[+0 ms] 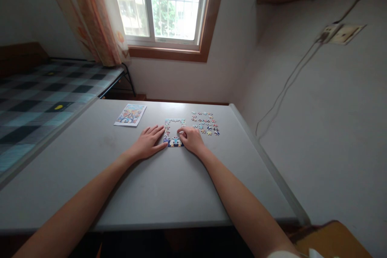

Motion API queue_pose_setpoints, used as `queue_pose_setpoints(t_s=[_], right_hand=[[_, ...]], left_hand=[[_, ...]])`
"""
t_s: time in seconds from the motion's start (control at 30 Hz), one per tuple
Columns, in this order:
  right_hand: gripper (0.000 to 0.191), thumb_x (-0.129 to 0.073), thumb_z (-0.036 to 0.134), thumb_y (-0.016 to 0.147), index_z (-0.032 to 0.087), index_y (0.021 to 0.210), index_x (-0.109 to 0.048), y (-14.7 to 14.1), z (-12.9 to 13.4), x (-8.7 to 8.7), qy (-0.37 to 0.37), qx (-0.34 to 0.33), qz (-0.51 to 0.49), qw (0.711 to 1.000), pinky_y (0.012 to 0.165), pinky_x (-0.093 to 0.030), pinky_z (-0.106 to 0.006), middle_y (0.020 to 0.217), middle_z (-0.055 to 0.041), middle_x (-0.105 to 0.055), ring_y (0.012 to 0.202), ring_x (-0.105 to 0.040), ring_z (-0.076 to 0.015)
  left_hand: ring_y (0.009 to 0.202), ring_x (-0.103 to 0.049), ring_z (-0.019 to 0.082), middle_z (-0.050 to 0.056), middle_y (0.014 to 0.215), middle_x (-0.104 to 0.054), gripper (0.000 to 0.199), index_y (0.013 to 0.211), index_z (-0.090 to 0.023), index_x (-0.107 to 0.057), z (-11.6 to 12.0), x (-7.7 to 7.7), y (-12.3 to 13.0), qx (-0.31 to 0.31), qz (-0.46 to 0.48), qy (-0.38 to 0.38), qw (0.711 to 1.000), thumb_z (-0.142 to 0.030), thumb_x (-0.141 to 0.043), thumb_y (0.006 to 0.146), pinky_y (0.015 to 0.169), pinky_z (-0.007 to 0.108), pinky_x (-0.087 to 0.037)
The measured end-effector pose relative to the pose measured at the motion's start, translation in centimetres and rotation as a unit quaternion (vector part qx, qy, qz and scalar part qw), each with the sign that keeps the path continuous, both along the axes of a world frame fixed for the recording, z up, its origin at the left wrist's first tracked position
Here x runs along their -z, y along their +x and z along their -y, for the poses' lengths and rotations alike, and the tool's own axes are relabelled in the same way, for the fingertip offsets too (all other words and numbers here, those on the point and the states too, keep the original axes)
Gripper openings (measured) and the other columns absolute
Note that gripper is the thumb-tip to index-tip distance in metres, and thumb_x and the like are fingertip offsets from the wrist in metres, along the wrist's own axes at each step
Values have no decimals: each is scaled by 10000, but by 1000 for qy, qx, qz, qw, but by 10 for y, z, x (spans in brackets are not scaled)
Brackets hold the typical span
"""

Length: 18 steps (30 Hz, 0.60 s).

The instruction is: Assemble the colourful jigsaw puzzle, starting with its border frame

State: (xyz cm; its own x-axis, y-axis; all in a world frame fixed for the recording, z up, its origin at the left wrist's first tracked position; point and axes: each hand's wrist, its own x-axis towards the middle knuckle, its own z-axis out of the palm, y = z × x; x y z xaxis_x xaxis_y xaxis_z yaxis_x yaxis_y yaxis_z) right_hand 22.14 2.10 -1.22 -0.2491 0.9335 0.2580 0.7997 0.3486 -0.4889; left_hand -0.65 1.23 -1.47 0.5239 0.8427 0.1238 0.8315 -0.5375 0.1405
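Note:
A partly assembled puzzle point(175, 142) lies on the grey table, its border surrounding an open middle and its lower part filled with a dark blue and white picture. My left hand point(148, 142) rests flat with fingers spread, its fingertips at the puzzle's left edge. Over the puzzle's right side, my right hand point(191, 139) has its thumb and index finger close together; whatever is between them is too small to make out. Loose puzzle pieces point(209, 133) lie in rows to the right, beyond my right hand.
A printed picture card point(130, 115) lies at the table's back left. The grey table point(169, 193) meets a wall on the right, where cables hang. A bed point(60, 88) with a checked cover stands at left.

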Motion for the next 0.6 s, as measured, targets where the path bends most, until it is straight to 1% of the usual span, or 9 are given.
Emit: queue_pose_setpoints(t_s=[0.17,0.6], right_hand=[[202,-528,220,843,246,952,-697,0,-1,2,7,1,0,1000,798,-327,-298,829,-6,-691,840,-589,-170],[213,-528,216,838,236,955,-704,-1,-1,-2,-7,7,1,1000,818,-351,-297,828,-18,-694,839,-593,-171]], left_hand=[[1420,-256,261,57,1535,-314,705,1468,-181,-352,-1,1,0,-2,-1,-1,1000,-622,-303,920,1159,431,-188],[1420,-260,253,49,1535,-316,686,1458,-192,-372,-1,3,-1,-4,5,12,1000,-614,-313,920,1160,424,-195]])
